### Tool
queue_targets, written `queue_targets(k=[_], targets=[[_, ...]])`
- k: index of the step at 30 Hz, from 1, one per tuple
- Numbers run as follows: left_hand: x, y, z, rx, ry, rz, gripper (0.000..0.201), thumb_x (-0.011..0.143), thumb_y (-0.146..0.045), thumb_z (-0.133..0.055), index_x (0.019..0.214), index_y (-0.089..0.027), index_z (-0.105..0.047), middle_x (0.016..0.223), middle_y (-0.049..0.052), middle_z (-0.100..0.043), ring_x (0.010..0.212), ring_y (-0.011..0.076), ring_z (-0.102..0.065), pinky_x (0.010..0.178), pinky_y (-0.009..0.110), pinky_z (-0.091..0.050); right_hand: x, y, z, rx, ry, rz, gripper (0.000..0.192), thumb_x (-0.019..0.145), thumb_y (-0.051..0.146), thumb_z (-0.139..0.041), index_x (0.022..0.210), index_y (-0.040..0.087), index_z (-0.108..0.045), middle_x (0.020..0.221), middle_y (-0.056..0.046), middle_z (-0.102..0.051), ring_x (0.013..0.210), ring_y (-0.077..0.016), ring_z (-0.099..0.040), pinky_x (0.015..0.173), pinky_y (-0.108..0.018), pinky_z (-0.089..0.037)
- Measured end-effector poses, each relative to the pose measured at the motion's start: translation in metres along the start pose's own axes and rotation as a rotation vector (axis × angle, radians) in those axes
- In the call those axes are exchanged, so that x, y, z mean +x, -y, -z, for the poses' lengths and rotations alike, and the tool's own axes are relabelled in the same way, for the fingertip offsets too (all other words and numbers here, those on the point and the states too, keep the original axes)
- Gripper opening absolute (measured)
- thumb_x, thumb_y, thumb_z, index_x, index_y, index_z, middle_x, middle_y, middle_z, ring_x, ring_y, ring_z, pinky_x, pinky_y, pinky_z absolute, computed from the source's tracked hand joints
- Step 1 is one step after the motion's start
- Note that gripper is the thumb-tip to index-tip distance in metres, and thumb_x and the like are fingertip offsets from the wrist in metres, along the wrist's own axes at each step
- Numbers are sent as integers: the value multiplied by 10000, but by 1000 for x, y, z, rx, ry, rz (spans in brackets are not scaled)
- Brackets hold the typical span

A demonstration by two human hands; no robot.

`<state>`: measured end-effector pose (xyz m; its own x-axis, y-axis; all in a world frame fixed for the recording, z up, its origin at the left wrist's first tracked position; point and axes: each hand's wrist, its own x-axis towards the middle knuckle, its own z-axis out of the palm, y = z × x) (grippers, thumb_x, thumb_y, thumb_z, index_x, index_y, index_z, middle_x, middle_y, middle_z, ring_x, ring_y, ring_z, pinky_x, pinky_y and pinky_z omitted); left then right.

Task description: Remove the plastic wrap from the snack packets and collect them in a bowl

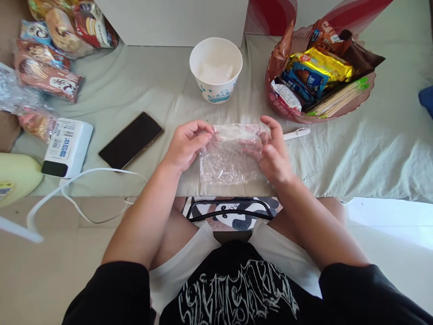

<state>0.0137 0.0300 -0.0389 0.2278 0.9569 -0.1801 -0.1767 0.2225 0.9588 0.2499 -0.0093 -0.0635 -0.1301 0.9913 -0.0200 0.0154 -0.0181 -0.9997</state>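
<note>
Now the clear plastic bag (pixel 232 155) sits near the sheet's front edge, open cloth around it, paper bowl (pixel 215 68) beyond; left hand (pixel 185 145) and right hand (pixel 274 151) pinch its top corners, fingers curled closed.

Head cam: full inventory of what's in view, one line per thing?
clear plastic bag: 1, transparent, crinkled, centre of the sheet, held at both ends
paper bowl: 1, white with blue print, behind the bag
snack basket: 1, reddish translucent, far right, filled with wrapped snacks
white pen: 1, white, right of the bag
phone: 1, black, screen dark, left of the bag
power bank: 1, white, left of the phone
cable: 1, white, trails off the sheet's front edge
snack packets: several, red and brown, far left
bedsheet: 1, pale grey-green, under everything
left hand: fingers pinch the bag's left end
right hand: fingers pinch the bag's right end
</note>
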Motion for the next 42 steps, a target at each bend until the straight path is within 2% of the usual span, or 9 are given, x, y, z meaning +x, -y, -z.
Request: queue_targets(k=[4,7,12,17,25,29,35,39,42], targets=[[0,1,-2,-129,16,-18,684,600,-369,-970,1198,-331,-641,1102,-2,-754,996,247,-786,862,359,-611,-2,-2,-5,3,-9,-49,702,833,516,-773,1387,324,-388,914,6,-683,808,-188,-708,779,-364,-610],[-1,3,-2,-207,158,115,802,597,-394,-979,1308,-341,-612,1148,28,-780,1070,295,-785,954,429,-606,-1,-1,-6,21,-99,-54,662,838,490,-775,1370,324,-418,874,23,-676,765,-178,-699,766,-371,-616],[-3,4,-4,-84,259,245,499,697,-374,-926,1116,-193,-725,1017,97,-816,997,310,-801,948,464,-610,2,7,-4,50,-105,-94,722,737,625,-830,1300,300,-515,924,-15,-722,753,-195,-688,687,-363,-590],[-2,5,-3,-64,200,166,388,698,-372,-914,966,-201,-693,935,58,-812,878,272,-807,817,400,-633,1,22,-4,-53,54,-189,387,778,549,-798,844,221,-604,695,8,-669,613,-143,-629,589,-286,-522],[-4,1,6,37,248,212,366,777,-396,-833,1035,-263,-609,575,-69,-680,441,157,-644,469,260,-507,-3,22,-4,142,0,-212,429,816,571,-736,1078,264,-591,511,98,-534,412,-119,-481,429,-248,-370],[-4,-6,4,-67,203,134,294,716,-379,-849,865,-243,-636,544,-74,-615,413,121,-587,423,236,-468,-2,22,-3,181,-29,-181,378,779,611,-689,827,269,-534,563,51,-510,448,-128,-462,436,-278,-379],[2,-3,4,50,142,53,263,769,-428,-698,668,-187,-659,595,6,-586,483,104,-494,431,248,-365,-3,17,6,52,-15,-97,628,860,847,-440,700,248,-542,664,-32,-549,567,-167,-522,523,-324,-432],[1,4,5,263,147,-26,190,669,-232,-793,755,-194,-628,676,-29,-602,534,74,-471,485,214,-351,-4,14,2,-51,-127,-44,573,808,773,-696,695,232,-545,600,22,-463,541,-112,-398,511,-275,-318],[1,9,5,230,147,-79,282,655,-208,-808,875,-211,-631,807,-25,-634,586,82,-557,536,220,-444,-2,13,-2,49,-167,-80,521,704,578,-892,990,273,-583,622,73,-463,522,-104,-391,499,-259,-305]])
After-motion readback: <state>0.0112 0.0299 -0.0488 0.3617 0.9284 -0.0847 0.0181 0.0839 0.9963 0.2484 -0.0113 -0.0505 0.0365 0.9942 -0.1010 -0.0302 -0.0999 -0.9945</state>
